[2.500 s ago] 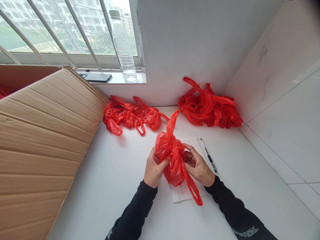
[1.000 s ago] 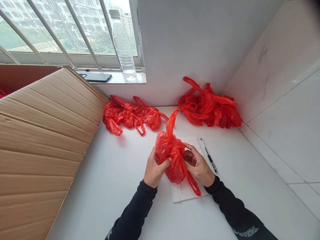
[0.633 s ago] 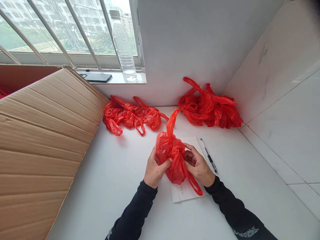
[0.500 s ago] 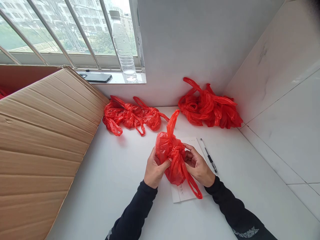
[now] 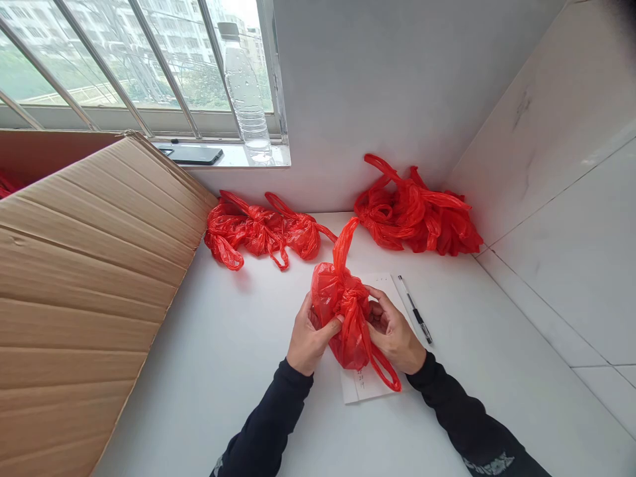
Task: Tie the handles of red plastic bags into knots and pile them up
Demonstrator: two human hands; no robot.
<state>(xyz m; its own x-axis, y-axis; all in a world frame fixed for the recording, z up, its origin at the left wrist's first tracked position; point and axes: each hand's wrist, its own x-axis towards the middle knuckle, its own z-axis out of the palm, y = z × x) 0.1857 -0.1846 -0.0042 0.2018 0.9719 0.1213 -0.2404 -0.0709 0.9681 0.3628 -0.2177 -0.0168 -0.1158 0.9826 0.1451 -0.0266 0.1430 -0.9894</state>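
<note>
Between my two hands is a knotted red plastic bag (image 5: 348, 331), held up over a sheet of paper (image 5: 377, 391) with some handwriting on it. One handle loop of the bag sticks up and the other hangs toward me. My left hand (image 5: 311, 334) grips its left side, thumb pressed on the front near the knot. My right hand (image 5: 395, 334) has its fingers curled against the right side. What the bag contains is hidden by the plastic. A black-and-clear pen (image 5: 417, 311) lies just right of the paper.
Several tied red bags (image 5: 263, 228) sit along the wall, beside a large cardboard box (image 5: 89, 285) on the left. A heap of red plastic bags (image 5: 417, 209) fills the back right corner. On the windowsill are a phone (image 5: 196, 156) and a clear water bottle (image 5: 246, 93).
The held bag has shifted very slightly to the right, and its lower handle loop has risen a little. Both hands keep nearly the same hold on it.
</note>
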